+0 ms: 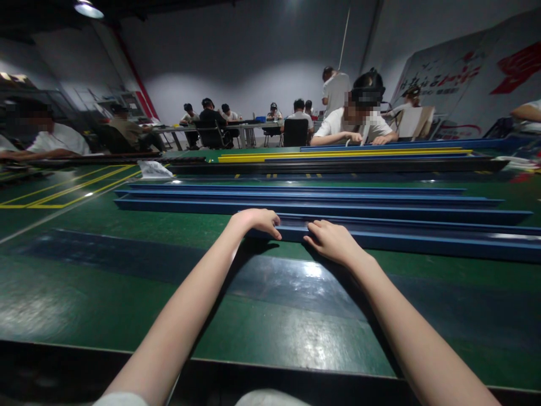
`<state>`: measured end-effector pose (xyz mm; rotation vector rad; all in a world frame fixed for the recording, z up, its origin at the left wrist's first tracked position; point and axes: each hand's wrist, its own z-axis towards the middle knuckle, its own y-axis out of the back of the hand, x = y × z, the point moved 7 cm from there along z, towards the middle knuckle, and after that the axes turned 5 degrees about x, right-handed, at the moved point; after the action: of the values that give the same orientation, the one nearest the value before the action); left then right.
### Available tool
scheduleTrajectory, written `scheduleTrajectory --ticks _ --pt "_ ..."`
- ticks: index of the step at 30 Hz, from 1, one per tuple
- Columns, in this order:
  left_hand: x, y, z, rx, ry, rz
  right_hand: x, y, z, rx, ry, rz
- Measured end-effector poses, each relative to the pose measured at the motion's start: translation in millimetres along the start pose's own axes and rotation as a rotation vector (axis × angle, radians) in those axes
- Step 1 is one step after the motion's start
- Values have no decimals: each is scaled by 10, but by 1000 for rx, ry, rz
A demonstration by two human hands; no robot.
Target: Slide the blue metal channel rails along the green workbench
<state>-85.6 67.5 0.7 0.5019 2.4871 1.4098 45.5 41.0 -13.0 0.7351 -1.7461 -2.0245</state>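
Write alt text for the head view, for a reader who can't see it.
A person's bare left hand and right hand curl over the near wall of a long, straight blue channel on a glossy green tabletop. More long blue channels lie just beyond; across the table sits a co-worker in white.
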Motion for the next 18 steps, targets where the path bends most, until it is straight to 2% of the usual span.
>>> scheduleTrajectory --ticks 14,18 --pt "326 29 -108 -15 77 -138 -16 -17 8 -21 -4 -5" --pt "296 126 -169 -111 66 -170 -33 0 6 -12 -10 20"
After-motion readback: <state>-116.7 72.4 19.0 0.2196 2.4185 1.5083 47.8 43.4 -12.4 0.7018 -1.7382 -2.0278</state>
